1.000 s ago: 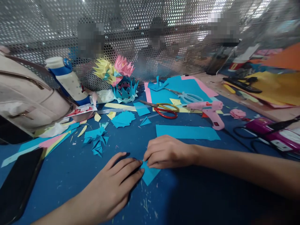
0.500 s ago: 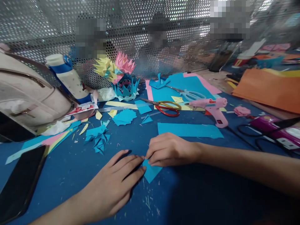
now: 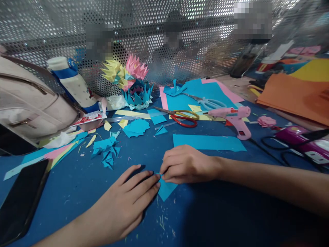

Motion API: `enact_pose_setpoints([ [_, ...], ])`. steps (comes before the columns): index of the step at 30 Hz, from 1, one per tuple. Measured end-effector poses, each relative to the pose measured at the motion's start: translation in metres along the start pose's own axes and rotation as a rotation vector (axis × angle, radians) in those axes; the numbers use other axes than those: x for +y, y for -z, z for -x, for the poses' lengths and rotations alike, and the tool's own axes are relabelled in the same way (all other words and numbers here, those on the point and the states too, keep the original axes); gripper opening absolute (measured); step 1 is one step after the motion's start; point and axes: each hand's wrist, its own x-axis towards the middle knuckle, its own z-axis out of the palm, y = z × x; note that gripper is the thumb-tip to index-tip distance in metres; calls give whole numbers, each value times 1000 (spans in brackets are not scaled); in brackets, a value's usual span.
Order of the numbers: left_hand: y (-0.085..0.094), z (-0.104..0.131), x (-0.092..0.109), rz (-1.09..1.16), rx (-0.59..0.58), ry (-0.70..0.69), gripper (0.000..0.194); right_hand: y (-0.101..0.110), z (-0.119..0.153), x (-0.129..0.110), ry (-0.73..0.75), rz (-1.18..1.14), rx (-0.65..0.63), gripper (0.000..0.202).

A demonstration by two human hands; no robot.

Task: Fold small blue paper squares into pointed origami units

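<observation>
A small piece of blue paper (image 3: 166, 190) lies on the blue tabletop between my hands, its lower point towards me and its upper part covered by fingers. My left hand (image 3: 128, 199) rests flat with fingers stretched out, the fingertips touching the paper's left edge. With fingers curled together, my right hand (image 3: 186, 164) pinches the paper's upper part. A blue paper strip (image 3: 209, 142) lies just beyond the right hand. Folded blue paper triangles (image 3: 106, 151) are heaped beyond the left hand, near a stack of blue paper pieces (image 3: 137, 128).
Behind lie red-and-yellow-handled scissors (image 3: 183, 117), blue-handled scissors (image 3: 209, 103) and a pink glue gun (image 3: 231, 118). Folded paper flowers (image 3: 136, 92) stand by a perforated metal screen (image 3: 200, 65). A phone (image 3: 24, 199), bottle (image 3: 73, 84) and bag (image 3: 28, 96) are left; orange paper (image 3: 290, 94) and a purple power strip (image 3: 299, 140) right.
The view has shifted very slightly. Both hands stay at the blue paper in almost the same pose, and more of a yellow sheet shows above the orange paper.
</observation>
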Motion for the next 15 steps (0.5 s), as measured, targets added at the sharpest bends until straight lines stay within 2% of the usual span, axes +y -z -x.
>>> enact_pose_setpoints([
  [6, 0, 0, 1, -74, -4, -49, 44, -3, 0, 0, 1, 38, 30, 12],
  [15, 0, -1, 2, -58, 12, -20, 47, -2, 1, -2, 3, 56, 8, 18],
])
